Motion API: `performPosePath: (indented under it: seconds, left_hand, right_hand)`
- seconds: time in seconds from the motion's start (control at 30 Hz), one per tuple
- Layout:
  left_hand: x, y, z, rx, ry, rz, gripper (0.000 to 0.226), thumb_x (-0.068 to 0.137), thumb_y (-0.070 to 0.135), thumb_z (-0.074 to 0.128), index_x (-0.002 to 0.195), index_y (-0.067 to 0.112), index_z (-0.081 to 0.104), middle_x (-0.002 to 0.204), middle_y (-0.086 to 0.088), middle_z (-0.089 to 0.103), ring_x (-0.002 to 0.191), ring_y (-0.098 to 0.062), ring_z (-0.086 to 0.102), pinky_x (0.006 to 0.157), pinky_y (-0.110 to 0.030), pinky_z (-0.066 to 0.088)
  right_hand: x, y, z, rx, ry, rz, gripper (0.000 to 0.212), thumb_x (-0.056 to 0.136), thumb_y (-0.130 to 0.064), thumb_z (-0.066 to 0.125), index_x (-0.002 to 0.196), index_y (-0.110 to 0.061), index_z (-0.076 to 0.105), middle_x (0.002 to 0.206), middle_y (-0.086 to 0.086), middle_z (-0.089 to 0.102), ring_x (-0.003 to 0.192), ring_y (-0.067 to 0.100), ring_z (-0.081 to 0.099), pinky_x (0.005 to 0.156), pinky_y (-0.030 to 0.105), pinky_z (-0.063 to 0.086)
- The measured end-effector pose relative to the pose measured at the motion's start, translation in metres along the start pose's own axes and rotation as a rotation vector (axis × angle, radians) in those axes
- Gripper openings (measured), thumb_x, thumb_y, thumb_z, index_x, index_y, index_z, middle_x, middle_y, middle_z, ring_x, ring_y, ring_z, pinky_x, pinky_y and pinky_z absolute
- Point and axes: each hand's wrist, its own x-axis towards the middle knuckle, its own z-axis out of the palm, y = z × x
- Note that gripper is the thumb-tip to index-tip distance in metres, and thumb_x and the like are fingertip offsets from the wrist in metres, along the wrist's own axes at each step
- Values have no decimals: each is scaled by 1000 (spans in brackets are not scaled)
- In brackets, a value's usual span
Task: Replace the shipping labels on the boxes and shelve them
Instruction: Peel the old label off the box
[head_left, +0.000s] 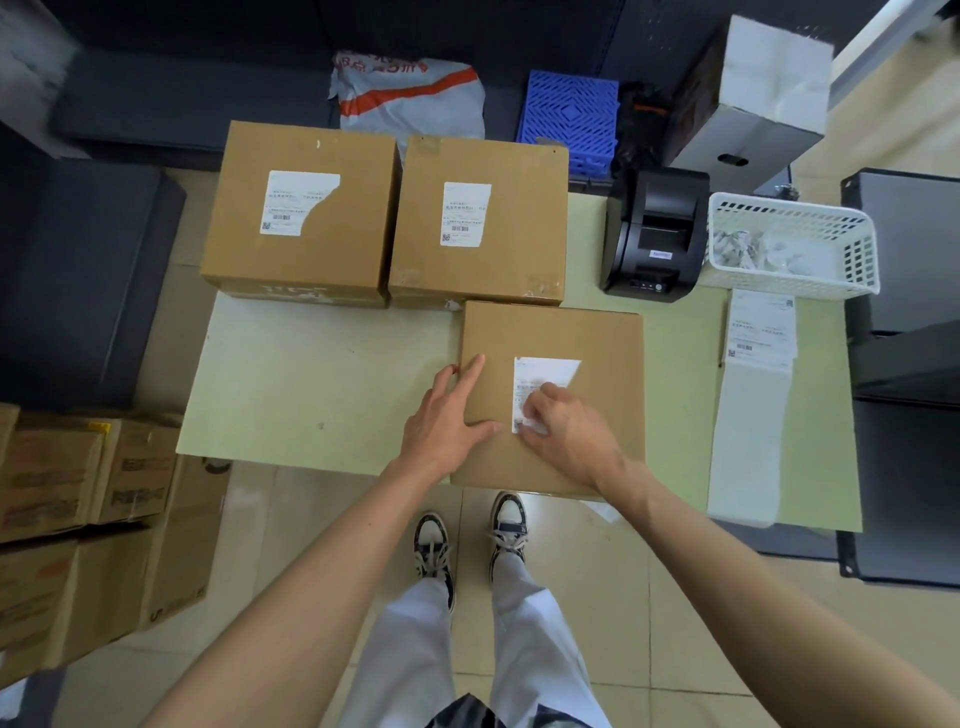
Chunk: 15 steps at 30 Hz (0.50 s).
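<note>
Both hands are on the nearest cardboard box (553, 400), at centre frame. Left hand (449, 415) lies flat with straight fingers pressed on the box's left edge and top, gripping nothing. Right hand (563, 426) has its fingers curled down onto the lower left corner of the shipping label (540, 387) stuck on the box top, pinching the label's edge; the label's upper right corner is torn away at a slant.

This box sits at the near edge of the pale green surface (311, 384), overhanging it slightly toward the person's shoes.

Behind it, in the upper middle of the frame, two more boxes stand side by side and touching: the left box (301, 218) carries a label (296, 202) with a piece torn from its right side, and the right box (478, 223) carries a whole label (466, 214).

To the right of them sits a black label printer (657, 236), and beside that a white mesh basket (795, 249) holding crumpled white paper scraps.

Below the basket, a strip of printed labels (761, 332) lies on the surface, its blank backing trailing toward the near edge.

Stacked cartons (78, 493) fill the lower left on the floor.
</note>
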Motion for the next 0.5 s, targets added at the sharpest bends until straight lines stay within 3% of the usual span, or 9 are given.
performPosePath:
  seconds: [0.23, 0.5]
  left_hand:
    - [-9, 2, 10, 13, 49, 6, 88, 91, 51, 66, 159, 42, 11, 168, 4, 10, 149, -20, 27, 106, -42, 42]
    - [-9, 2, 10, 35, 53, 3, 87, 92, 48, 67, 159, 43, 11, 168, 3, 10, 150, -21, 25, 108, -45, 40]
  right_hand:
    - [-9, -12, 13, -86, 80, -62, 20, 85, -21, 67, 77, -5, 58, 78, 11, 58, 71, 33, 59, 57, 31, 35]
    - [-2, -16, 10, -129, 44, -74, 26, 95, -22, 53, 90, 2, 63, 92, 18, 61, 85, 37, 61, 71, 41, 45]
